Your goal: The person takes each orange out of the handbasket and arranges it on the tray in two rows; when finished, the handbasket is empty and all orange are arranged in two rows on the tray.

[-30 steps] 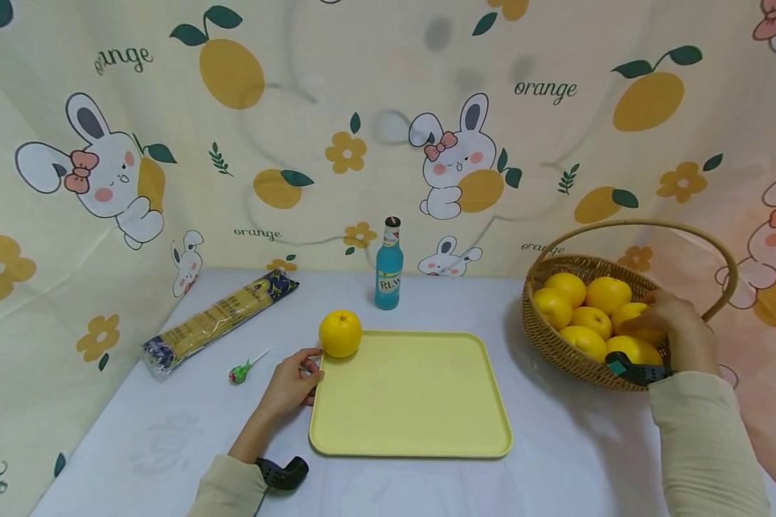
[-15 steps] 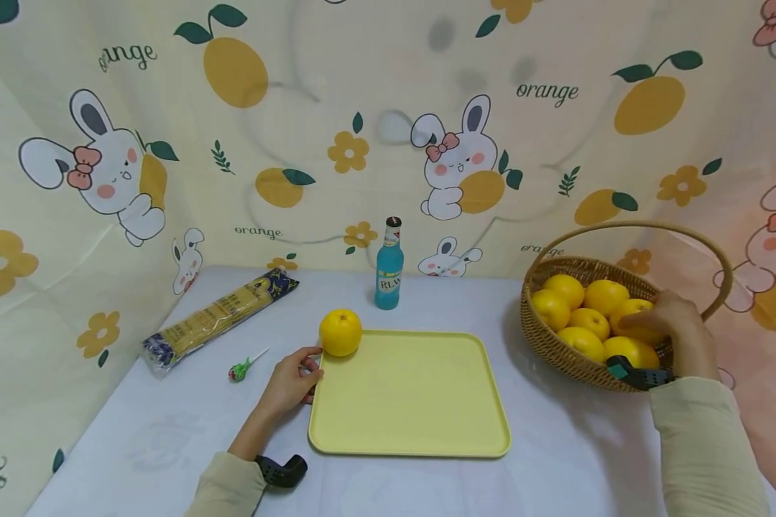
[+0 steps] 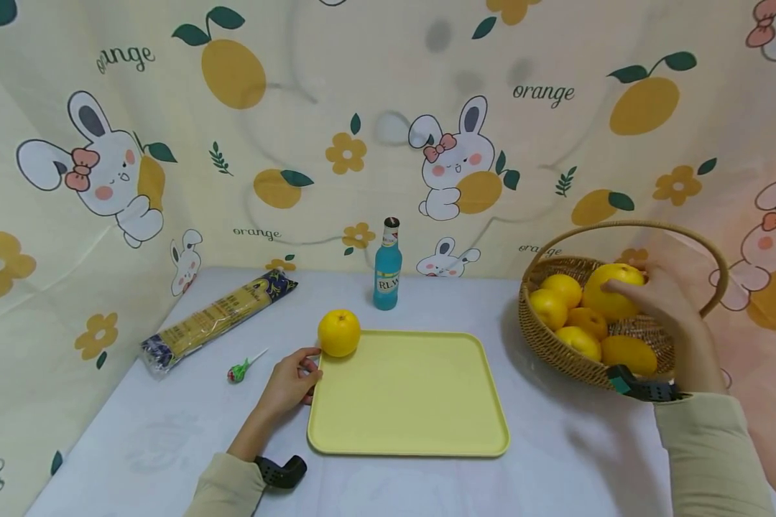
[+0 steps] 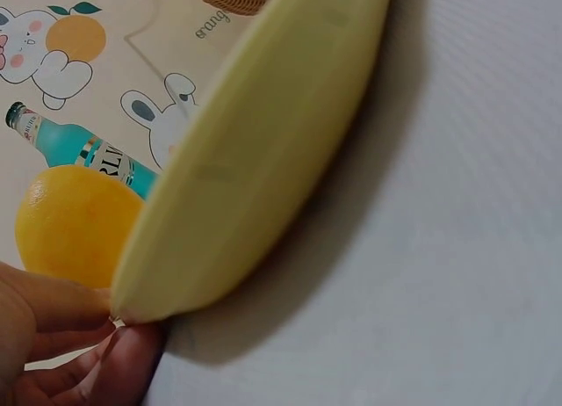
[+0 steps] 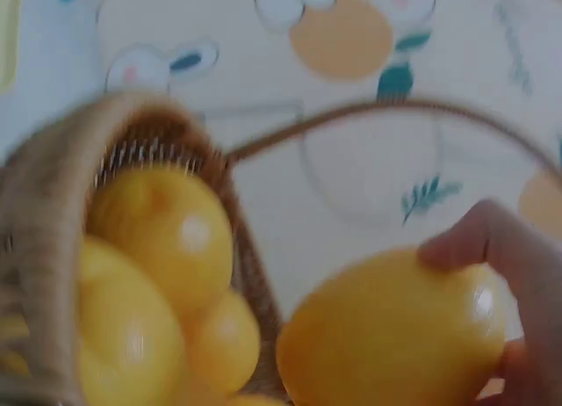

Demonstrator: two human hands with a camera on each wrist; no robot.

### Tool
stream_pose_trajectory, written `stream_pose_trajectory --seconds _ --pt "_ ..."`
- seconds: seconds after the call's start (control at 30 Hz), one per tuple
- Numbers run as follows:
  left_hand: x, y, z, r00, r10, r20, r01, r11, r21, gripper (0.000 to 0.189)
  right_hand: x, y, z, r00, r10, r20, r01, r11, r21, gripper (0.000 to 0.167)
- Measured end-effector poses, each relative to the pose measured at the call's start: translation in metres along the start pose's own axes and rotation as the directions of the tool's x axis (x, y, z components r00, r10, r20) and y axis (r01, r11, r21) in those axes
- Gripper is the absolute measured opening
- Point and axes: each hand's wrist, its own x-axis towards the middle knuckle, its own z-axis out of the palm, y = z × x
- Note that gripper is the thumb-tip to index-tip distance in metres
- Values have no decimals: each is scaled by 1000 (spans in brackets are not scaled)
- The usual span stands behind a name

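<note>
My left hand (image 3: 289,380) pinches the left edge of a pale yellow tray (image 3: 407,395); in the left wrist view its thumb and fingers meet at the tray's rim (image 4: 228,177). A round yellow orange (image 3: 339,333) sits on the tray's far left corner. At the right, my right hand (image 3: 669,298) grips a smooth yellow oval fruit (image 3: 611,294) above the wicker basket (image 3: 537,341). The right wrist view has this oval fruit (image 5: 395,327) beside the basket rim, with the thumb on top. Several other yellow fruits (image 3: 565,291) lie in the basket.
Behind the tray stands a blue bottle (image 3: 388,269). A long pack of noodles (image 3: 220,319) and a green-wrapped lollipop (image 3: 242,368) lie to the left. The basket's tall handle (image 3: 621,224) arches over the fruit. A printed cloth backdrop (image 3: 362,93) closes off the far side.
The right hand has lifted the oval fruit from the others, up and toward the left, leaving a gap in the basket. The left hand and tray have stayed in place.
</note>
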Motion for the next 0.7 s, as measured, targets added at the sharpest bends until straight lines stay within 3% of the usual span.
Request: stream_pose_trajectory --seconds 0.2,0.4,0.7 --pt "-1 -1 0 1000 -1 -2 1 1000 -6 40 -13 -39 11 986 -83 148 77 996 45 73" --pt "-1 -2 -1 1000 3 4 -3 1000 2 40 -23 -71 43 980 -164 117 148 980 132 58" --pt "0 0 0 1000 4 2 -4 1000 1 41 -17 -104 124 952 -277 129 210 900 381 54"
